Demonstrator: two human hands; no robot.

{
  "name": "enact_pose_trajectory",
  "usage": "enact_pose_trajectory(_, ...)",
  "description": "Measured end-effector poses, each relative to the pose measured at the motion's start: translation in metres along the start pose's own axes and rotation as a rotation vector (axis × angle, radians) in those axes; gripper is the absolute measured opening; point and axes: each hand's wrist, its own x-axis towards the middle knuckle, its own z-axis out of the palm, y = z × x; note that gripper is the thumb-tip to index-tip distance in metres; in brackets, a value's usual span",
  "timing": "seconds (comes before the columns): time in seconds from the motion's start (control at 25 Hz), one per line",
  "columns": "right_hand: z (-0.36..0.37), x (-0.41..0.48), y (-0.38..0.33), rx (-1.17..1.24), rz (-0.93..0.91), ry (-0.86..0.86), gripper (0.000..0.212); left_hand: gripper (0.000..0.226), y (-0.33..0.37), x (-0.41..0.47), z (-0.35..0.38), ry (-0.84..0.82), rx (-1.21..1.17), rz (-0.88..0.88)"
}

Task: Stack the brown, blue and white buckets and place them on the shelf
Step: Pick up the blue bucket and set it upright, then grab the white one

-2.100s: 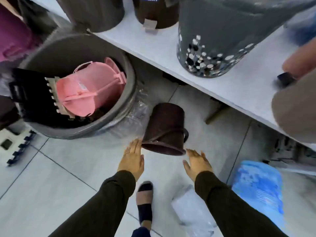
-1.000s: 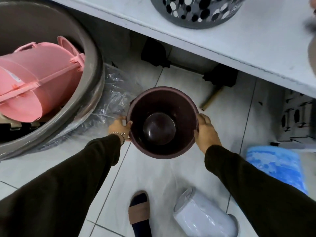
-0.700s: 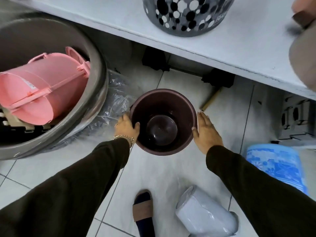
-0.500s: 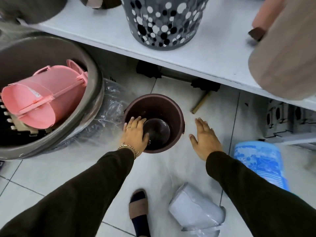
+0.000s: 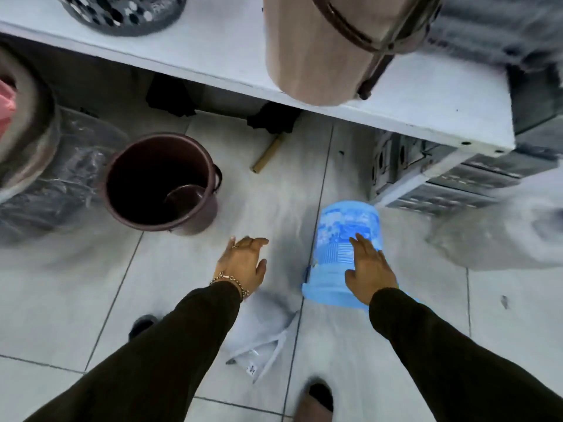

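The brown bucket [image 5: 158,184] stands upright on the tiled floor at the left, mouth up. A blue patterned bucket [image 5: 341,236] sits upside down on the floor to the right. My right hand [image 5: 367,264] lies flat on its side with fingers spread. Between the two buckets my left hand [image 5: 243,260] hovers open and holds nothing. The white bucket [image 5: 262,324] lies on its side on the floor just below my left wrist, partly hidden by my sleeve. The white shelf [image 5: 231,59] runs across the top of the view.
On the shelf stand a tan bucket [image 5: 316,47] and a spotted grey basket [image 5: 122,13]. A large grey tub [image 5: 27,129] with clear plastic wrap sits at the far left. Grey crates [image 5: 457,175] are under the shelf at right. My feet [image 5: 316,397] are near the bottom edge.
Both hands have let go of the upright brown bucket and swung right. My right hand now rests on the blue bucket; the view has shifted right.
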Motion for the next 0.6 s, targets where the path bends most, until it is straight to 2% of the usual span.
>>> enact_pose_trajectory(0.16, 0.039, -0.016, 0.098, 0.061, 0.183, -0.071, 0.077, 0.052, 0.062, 0.011, 0.082, -0.168, -0.083, 0.042)
enact_pose_trajectory(0.24, 0.063, -0.018, 0.129, 0.165, 0.237, -0.086, 0.065, 0.054, 0.082, 0.020, 0.115, -0.236, -0.125, 0.036)
enact_pose_trajectory(0.32, 0.082, -0.014, 0.146, 0.257, 0.252, -0.047, 0.043, 0.052, 0.097, 0.029, 0.138, -0.248, -0.171, 0.020)
enact_pose_trajectory(0.44, 0.093, -0.014, 0.150, 0.194, 0.191, 0.038, 0.032, 0.040, 0.111, 0.033, 0.152, -0.163, -0.180, 0.026)
enact_pose_trajectory(0.52, 0.081, -0.016, 0.145, 0.065, 0.118, 0.191, 0.030, 0.030, 0.118, 0.032, 0.143, -0.062, -0.179, 0.050)
enact_pose_trajectory(0.6, 0.054, -0.009, 0.142, 0.106, 0.071, 0.356, 0.028, 0.027, 0.125, 0.035, 0.122, 0.033, -0.215, 0.053)
